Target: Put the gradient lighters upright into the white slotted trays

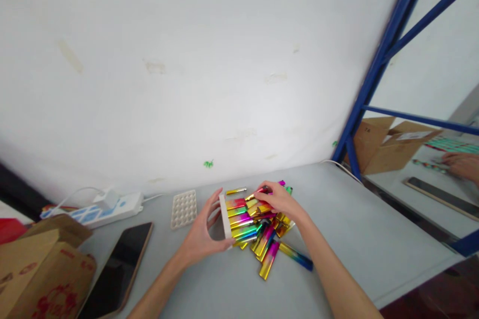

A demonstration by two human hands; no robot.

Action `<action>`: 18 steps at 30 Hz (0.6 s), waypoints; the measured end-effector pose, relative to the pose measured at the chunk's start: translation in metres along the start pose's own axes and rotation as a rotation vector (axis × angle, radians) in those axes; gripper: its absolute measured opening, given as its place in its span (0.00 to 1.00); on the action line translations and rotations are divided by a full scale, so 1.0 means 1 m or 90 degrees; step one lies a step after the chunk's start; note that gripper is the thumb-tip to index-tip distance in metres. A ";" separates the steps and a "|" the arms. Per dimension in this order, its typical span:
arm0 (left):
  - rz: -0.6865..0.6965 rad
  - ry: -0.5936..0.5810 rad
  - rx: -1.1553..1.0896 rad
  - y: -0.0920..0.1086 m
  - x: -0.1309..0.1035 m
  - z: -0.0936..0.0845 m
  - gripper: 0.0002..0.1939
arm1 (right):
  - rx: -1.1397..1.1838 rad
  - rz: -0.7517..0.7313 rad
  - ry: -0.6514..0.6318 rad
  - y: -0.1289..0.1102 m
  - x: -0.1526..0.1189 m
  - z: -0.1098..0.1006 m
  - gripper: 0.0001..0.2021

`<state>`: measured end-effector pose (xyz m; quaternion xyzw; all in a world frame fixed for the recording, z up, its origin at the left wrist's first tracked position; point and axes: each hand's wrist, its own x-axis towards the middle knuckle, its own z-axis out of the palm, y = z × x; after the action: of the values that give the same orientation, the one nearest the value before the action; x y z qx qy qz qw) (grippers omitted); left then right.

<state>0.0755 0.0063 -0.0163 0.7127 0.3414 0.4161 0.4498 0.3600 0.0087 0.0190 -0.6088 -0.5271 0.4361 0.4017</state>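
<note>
My left hand (204, 234) grips a white tray (225, 219) stood on its edge, thumb at the near end and fingers at the far end. Shiny rainbow-coloured tubes that look like lighters (239, 219) stick out of its right face in rows. My right hand (276, 198) is closed at the far side of these, its fingertips on a gold and red lighter (255, 194). Below and beside it lies a loose heap of more lighters (267, 239). One lighter (236, 191) lies apart behind the tray.
A second tray with round cells (184, 209) lies left of my left hand. Further left are a phone (119, 264), a power strip (112, 211) and a cardboard box (48, 274). Beyond the blue frame (374, 75), another person's hand (464, 164) and an open carton (392, 144) show.
</note>
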 end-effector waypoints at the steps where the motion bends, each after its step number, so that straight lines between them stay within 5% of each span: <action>1: -0.002 -0.006 0.001 0.001 0.000 0.000 0.62 | -0.028 -0.002 0.005 0.000 0.000 -0.004 0.09; 8: -0.020 -0.015 0.007 0.008 0.000 0.000 0.59 | -0.321 -0.174 0.134 0.015 0.001 -0.013 0.10; 18: 0.020 0.011 0.029 0.005 -0.006 0.010 0.57 | -0.475 -0.232 0.119 0.031 0.002 -0.007 0.11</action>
<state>0.0823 -0.0040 -0.0162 0.7245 0.3437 0.4214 0.4236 0.3761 0.0071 -0.0089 -0.6460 -0.7092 0.0803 0.2707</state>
